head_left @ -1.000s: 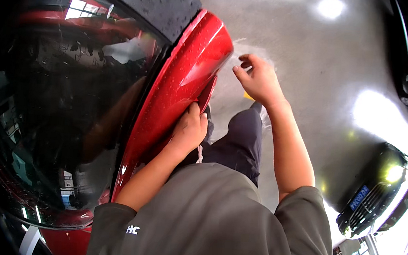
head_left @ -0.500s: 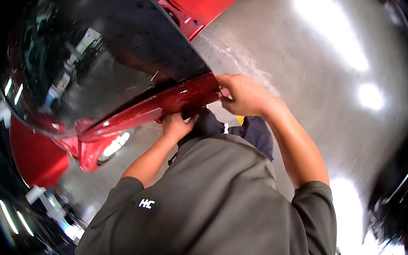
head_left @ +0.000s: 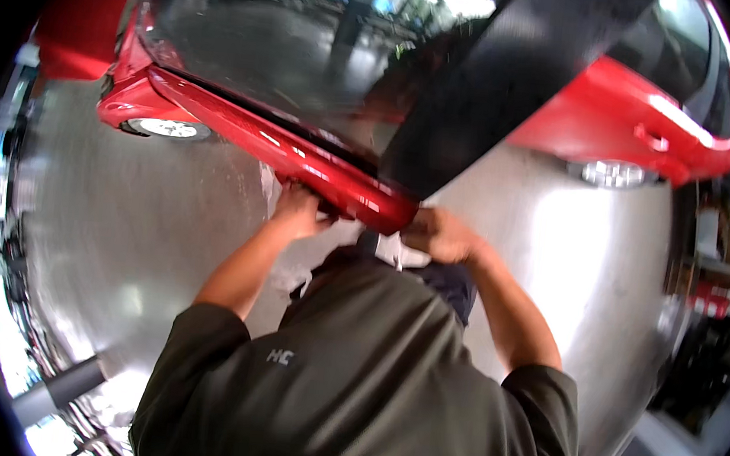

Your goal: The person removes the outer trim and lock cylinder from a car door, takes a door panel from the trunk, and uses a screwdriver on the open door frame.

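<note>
A red car door [head_left: 259, 145] stands swung out in front of me, its dark window glass [head_left: 251, 44] above and a wide black window frame [head_left: 490, 83] at its rear end. At the door's outer side, my left hand [head_left: 299, 212] is closed around what looks like the door handle [head_left: 345, 211], fingertips partly hidden. My right hand [head_left: 441, 235] has curled fingers at the door's rear lower corner, pressed to its edge; what the fingertips touch is hidden behind the door.
The red car's rear side [head_left: 600, 118] with its wheel [head_left: 613, 173] lies beyond to the right. A front wheel [head_left: 170, 128] shows at the left. Shelves with boxes and dark parts [head_left: 705, 362] line the right. Glossy grey floor [head_left: 572, 246] surrounds me.
My view has turned and levelled toward the car, so its rear side and wheel now show on the right. Both hands stay at the door; my right hand appears lower beside its corner.
</note>
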Demonstrator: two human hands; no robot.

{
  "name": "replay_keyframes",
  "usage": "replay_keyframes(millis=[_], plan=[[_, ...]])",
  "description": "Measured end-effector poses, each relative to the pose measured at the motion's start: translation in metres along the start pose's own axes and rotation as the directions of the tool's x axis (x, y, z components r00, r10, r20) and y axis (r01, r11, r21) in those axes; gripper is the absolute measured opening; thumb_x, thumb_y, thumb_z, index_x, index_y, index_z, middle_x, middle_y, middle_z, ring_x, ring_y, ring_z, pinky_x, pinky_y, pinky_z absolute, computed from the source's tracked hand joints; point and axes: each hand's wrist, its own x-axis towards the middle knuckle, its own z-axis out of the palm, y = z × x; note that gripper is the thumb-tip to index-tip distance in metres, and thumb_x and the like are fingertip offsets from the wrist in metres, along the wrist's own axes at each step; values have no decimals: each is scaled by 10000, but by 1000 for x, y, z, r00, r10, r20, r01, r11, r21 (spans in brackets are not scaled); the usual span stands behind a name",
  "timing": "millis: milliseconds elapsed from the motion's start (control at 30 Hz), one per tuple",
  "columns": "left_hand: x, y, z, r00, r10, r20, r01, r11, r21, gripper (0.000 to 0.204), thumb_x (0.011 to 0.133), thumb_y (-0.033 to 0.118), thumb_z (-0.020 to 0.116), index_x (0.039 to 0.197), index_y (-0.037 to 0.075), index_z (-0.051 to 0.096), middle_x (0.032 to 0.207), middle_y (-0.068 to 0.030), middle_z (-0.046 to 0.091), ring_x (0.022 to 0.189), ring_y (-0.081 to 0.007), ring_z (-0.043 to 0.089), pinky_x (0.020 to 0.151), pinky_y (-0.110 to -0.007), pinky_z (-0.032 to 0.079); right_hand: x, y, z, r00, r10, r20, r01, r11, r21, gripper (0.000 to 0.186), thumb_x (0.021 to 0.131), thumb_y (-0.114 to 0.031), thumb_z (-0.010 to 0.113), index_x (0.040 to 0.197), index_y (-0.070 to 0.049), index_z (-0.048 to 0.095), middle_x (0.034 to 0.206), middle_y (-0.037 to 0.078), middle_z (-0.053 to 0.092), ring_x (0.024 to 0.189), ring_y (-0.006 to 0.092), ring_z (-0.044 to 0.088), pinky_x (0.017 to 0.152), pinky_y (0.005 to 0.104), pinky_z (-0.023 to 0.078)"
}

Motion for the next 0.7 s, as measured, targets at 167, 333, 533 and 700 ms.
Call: replay_keyframes(millis=[167, 333, 533, 700], plan=[[-26, 19, 8, 954, -130, -269, 167, 979, 118, 656, 737, 401, 846, 1275, 67, 673, 1403, -145, 588, 1403, -370, 438, 1188, -552, 318, 36, -21, -36, 918, -56, 394, 182, 939, -291, 282, 918, -222, 711, 1068, 14, 742, 1002, 116, 747, 995, 181, 681, 901, 348, 530], [-52, 115, 31, 704, -470, -533, 451, 875, -176, 807, 781, 258, 819, 1459, -12, 475, 1485, -223, 496, 1449, -428, 388, 1218, -546, 320, 70, 31, -41, 799, -90, 594, 82, 996, 41, 508, 883, -60, 750, 1352, 69, 602, 1339, 153, 677, 1191, 203, 655, 1066, 334, 503], [-69, 206, 81, 618, -760, -203, 582, 616, -531, 1032, 796, 255, 819, 1578, -97, 245, 1547, -388, 382, 1440, -518, 405, 1169, -513, 396, 56, 0, -30, 685, -42, 728, 374, 877, -301, 335, 820, -141, 720, 1082, 44, 623, 1069, 84, 694, 975, 217, 652, 832, 366, 505], [-93, 148, 184, 487, -873, -41, -320, -135, -938, 684, 946, 345, 675, 1498, 9, 454, 1465, -196, 583, 1318, -375, 558, 1147, -461, 428, 42, -5, 24, 564, -123, 817, 450, 875, -179, 764, 736, -273, 766, 1406, 55, 596, 1391, 274, 635, 1335, 366, 585, 1111, 401, 454]])
